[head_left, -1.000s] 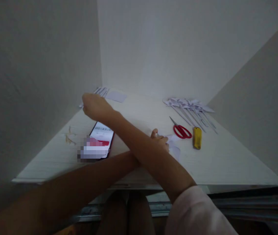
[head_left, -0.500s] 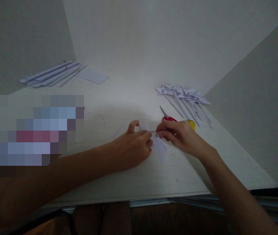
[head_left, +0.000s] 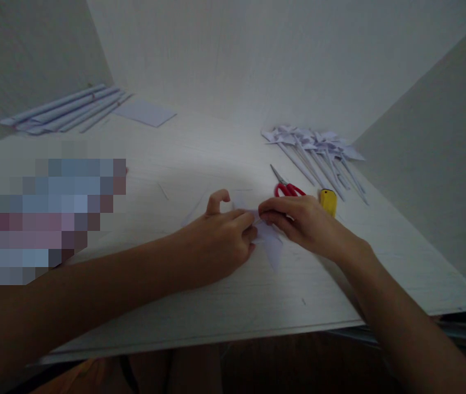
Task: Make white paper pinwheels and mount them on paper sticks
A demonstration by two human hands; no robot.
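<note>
A small folded white paper piece (head_left: 272, 249) lies on the white table (head_left: 225, 306) near its front middle. My left hand (head_left: 220, 238) rests on the paper's left part with fingers curled and pinching it, the index finger raised in a hook. My right hand (head_left: 302, 221) pinches the same paper from the right, fingertips meeting those of the left hand. One pointed flap of the paper sticks out below the fingers toward me.
Red-handled scissors (head_left: 286, 186) and a yellow utility knife (head_left: 328, 201) lie just behind my right hand. Several finished paper pinwheels on sticks (head_left: 317, 150) are piled at the back right. Rolled paper sticks (head_left: 63, 109) and a paper square (head_left: 145, 113) lie at the back left.
My right arm, crossed over to the far left a second ago, has come back and both hands now pinch the paper together. The view shifted right and down.
</note>
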